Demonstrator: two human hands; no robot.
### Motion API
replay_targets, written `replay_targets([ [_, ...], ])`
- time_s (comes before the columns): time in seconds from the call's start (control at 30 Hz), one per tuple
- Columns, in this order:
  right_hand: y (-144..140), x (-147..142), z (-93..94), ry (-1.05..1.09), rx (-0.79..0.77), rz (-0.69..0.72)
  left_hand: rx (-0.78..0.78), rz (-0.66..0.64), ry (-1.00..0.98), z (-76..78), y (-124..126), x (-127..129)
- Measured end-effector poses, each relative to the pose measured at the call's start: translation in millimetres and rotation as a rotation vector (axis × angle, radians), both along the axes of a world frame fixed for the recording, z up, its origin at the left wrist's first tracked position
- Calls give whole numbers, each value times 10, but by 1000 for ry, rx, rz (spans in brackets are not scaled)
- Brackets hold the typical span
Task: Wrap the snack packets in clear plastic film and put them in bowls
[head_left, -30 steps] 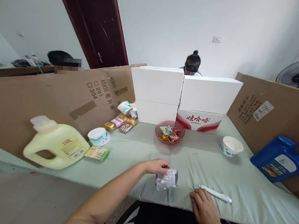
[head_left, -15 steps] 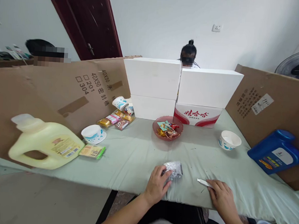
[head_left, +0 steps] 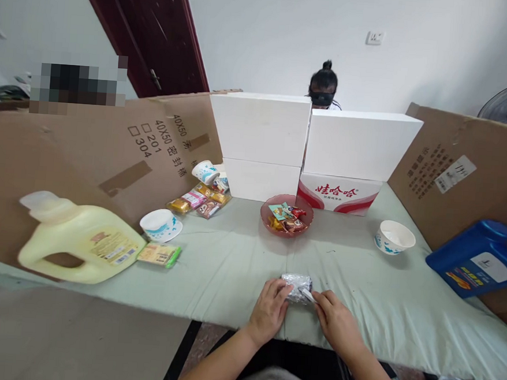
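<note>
A small bubble-wrapped package [head_left: 295, 284] lies on the green tablecloth close to the front edge. My left hand [head_left: 269, 308] grips its left side, with thumb and fingers pressed on the wrap. In my right hand [head_left: 337, 322] is a slim white utility knife [head_left: 307, 295], pinched between thumb and fingers. The knife's tip rests on or just over the right part of the package; contact cannot be made out. Beyond the package stands a pink glass bowl [head_left: 286, 231] of wrapped snacks [head_left: 287, 216].
White boxes [head_left: 261, 132] form a wall at the back, cardboard panels [head_left: 109, 145] the sides. A yellow jug [head_left: 85, 242], paper bowls [head_left: 160, 227] and snack packets [head_left: 198, 200] are on the left. Another paper bowl [head_left: 394, 237] and a blue bottle [head_left: 477, 258] are on the right. A person [head_left: 324, 85] sits behind.
My right hand has brought the utility knife leftward from the cloth onto or just over the package. My left hand stays at the package's left side.
</note>
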State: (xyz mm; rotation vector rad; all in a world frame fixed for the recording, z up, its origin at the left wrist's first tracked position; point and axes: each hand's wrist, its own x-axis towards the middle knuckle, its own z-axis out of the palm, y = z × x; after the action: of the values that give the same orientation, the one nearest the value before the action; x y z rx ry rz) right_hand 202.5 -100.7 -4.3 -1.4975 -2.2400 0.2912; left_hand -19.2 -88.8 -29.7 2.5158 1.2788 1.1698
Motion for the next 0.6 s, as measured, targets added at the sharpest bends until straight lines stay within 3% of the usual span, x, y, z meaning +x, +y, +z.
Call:
replay_targets([
  [0.27, -4, 68, 96, -50, -31, -35, -11, 31, 74, -1, 9, 19],
  [0.5, 162, -315, 339, -168, -79, 41, -34, 28, 32, 9, 6, 10],
  [0.6, 178, -238, 356, -172, -81, 40, -48, 41, 32, 23, 3, 15],
])
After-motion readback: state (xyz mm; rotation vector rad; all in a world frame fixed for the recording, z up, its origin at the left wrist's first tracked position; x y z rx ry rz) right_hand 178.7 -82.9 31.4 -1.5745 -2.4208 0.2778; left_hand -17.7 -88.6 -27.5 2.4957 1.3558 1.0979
